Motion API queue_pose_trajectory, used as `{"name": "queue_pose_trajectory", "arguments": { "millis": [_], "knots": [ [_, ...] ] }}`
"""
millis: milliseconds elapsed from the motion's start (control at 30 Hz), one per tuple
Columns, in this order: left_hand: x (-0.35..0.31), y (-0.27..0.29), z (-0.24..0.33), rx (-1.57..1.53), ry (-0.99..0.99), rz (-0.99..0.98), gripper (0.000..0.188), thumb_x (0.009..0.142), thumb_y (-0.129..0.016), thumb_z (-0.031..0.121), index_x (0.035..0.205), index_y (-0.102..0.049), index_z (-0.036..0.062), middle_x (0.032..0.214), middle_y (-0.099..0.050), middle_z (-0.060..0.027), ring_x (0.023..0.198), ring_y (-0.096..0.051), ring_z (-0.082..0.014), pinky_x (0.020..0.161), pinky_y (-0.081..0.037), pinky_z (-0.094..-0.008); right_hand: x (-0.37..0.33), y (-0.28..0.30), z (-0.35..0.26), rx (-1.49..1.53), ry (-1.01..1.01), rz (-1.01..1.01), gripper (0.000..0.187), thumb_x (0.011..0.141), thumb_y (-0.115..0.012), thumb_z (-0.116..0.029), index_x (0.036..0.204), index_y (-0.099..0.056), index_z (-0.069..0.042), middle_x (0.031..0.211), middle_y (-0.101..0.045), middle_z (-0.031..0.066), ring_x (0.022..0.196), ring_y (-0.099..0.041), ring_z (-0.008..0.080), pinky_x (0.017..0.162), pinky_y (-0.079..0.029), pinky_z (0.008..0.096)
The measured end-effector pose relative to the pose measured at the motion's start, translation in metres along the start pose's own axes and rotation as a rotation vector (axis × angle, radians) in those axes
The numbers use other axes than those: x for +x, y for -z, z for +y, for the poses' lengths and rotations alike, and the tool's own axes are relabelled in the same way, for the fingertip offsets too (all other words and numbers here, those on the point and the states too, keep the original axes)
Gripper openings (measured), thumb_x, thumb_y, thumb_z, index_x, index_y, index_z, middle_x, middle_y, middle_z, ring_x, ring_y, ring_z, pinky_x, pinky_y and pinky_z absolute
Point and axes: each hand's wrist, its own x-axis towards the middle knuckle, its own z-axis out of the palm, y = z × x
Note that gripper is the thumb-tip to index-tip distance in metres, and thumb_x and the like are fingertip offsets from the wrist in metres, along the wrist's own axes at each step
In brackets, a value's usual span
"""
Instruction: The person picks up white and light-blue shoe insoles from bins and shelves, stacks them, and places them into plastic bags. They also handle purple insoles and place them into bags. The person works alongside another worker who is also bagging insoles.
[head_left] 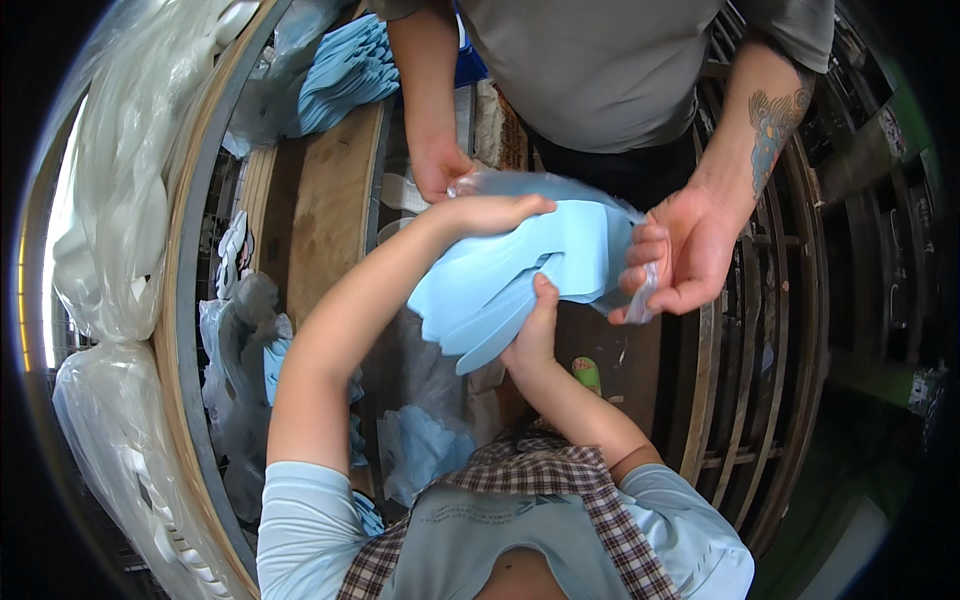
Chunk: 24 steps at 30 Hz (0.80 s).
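One held blue bundle (580,240), four forearms (365,300) (one tattooed), one sandal (588,376).

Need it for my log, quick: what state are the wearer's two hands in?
Left hand: holding the stack of light-blue cut sheets.
Right hand: holding the same stack.

Pale-blue pieces (500,265), plaid apron (530,470)

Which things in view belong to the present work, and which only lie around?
In use:
- light-blue pieces, in left hand and right hand
- clear bag, in co-worker's hands

Apparently lying around:
- blue stack, upper left
- wrapped white pieces, left
- bagged blue pieces
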Motion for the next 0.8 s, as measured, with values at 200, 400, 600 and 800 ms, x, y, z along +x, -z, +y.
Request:
{"name": "queue_pose_trajectory", "arguments": {
  "millis": [200, 400, 600, 800],
  "knots": [
    [0.074, 0.012, 0.039, -0.057, -0.041, -0.304, 0.058, 0.088, -0.046, 0.053, 0.121, -0.054, 0.0055, 0.117, -0.055, -0.0087, 0.105, -0.051, -0.0153, 0.090, -0.040, -0.0282, 0.029, -0.012, -0.064, 0.166, 0.055, 0.115, 0.059, 0.088, -0.039, -0.045, 0.129, -0.038, -0.003, 0.127, -0.046, 0.0129, 0.115, -0.045, 0.0275, 0.096, -0.037, 0.0388],
    [0.068, 0.010, -0.009, -0.555, -0.061, -0.026, 0.037, 0.090, -0.051, 0.031, 0.112, -0.059, 0.0028, 0.107, -0.062, -0.0078, 0.095, -0.058, -0.0150, 0.083, -0.046, -0.0286, 0.071, 0.005, -0.071, 0.155, 0.200, 0.253, 0.054, 0.088, -0.039, -0.044, 0.126, -0.042, -0.006, 0.127, -0.047, 0.0105, 0.116, -0.046, 0.0278, 0.098, -0.036, 0.0406],
    [0.074, -0.010, -0.063, -0.163, -0.311, 0.470, 0.040, 0.094, -0.042, 0.029, 0.112, -0.055, -0.0040, 0.107, -0.061, -0.0098, 0.097, -0.056, -0.0159, 0.085, -0.045, -0.0274, 0.133, 0.055, -0.061, 0.150, 0.123, 0.229, 0.052, 0.089, -0.036, -0.043, 0.123, -0.045, -0.004, 0.123, -0.051, 0.0101, 0.113, -0.049, 0.0279, 0.098, -0.036, 0.0419],
    [0.074, -0.049, -0.080, 0.093, -0.174, 0.812, 0.052, 0.094, -0.040, 0.038, 0.119, -0.049, -0.0073, 0.117, -0.054, -0.0257, 0.113, -0.050, -0.0344, 0.097, -0.037, -0.0346, 0.173, 0.116, -0.035, -0.525, -0.026, 0.490, 0.039, 0.088, -0.048, -0.019, 0.123, -0.047, -0.001, 0.117, -0.054, 0.0128, 0.104, -0.054, 0.0278, 0.086, -0.046, 0.0430]
  ]
}}
